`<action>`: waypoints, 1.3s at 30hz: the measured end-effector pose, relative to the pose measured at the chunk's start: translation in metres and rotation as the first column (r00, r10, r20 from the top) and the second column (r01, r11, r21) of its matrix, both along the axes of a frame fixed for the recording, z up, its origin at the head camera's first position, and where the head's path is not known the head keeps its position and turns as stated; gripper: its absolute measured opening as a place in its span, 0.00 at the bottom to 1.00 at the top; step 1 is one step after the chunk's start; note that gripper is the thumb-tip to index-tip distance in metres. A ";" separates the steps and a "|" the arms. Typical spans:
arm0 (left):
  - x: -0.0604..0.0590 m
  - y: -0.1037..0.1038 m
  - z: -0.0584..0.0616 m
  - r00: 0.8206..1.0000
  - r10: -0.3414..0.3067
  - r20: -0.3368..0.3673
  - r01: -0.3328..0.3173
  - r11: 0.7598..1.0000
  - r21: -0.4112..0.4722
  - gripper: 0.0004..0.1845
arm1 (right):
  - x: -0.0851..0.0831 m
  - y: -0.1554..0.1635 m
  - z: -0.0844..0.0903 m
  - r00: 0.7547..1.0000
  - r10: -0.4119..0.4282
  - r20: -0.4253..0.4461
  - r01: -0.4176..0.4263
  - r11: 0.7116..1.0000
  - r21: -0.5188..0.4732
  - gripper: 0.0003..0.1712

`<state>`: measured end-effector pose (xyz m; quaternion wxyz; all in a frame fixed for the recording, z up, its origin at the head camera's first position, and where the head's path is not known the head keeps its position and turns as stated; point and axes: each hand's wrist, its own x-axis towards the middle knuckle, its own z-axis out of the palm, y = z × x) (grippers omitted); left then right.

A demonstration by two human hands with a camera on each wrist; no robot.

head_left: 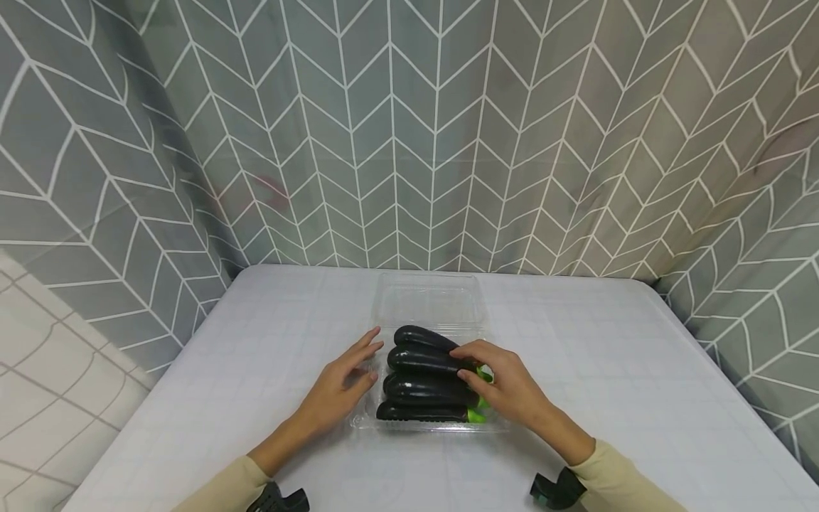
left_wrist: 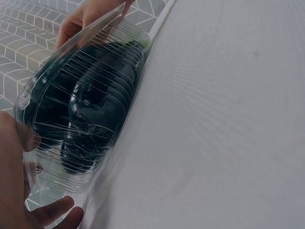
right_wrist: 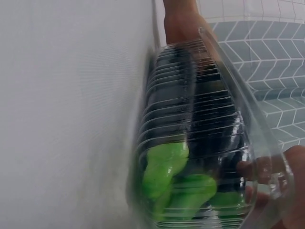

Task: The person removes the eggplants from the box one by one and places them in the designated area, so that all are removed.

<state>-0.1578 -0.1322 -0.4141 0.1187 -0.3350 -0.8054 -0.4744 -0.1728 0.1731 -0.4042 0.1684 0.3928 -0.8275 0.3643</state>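
Several glossy dark eggplants (head_left: 429,389) with green stem ends lie in a row in a clear plastic clamshell container (head_left: 435,427). My right hand (head_left: 505,380) reaches over the container's right side and pinches the second eggplant from the back (head_left: 419,358) near its stem, thumb in front and fingers behind. At the container's left wall is my left hand (head_left: 339,384), its fingers spread and holding nothing. The ribbed wall of the container (left_wrist: 95,95) fills much of the left wrist view. Through it, the right wrist view shows green stem ends (right_wrist: 167,167).
The container's clear lid (head_left: 429,299) lies folded back behind it, towards the far edge. A white cloth covers the table (head_left: 256,327). Grey patterned curtains (head_left: 416,142) hang behind and at both sides.
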 end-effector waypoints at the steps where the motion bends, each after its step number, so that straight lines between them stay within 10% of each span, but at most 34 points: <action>1: 0.000 0.000 0.000 1.000 0.000 0.002 0.000 1.000 0.001 0.26 | 0.000 0.000 0.001 1.000 -0.007 -0.001 0.007 1.000 0.000 0.18; 39: 0.004 0.000 0.003 1.000 -0.002 0.029 0.003 1.000 -0.031 0.27 | -0.041 0.052 0.041 0.981 -0.193 -0.018 0.193 0.981 0.017 0.15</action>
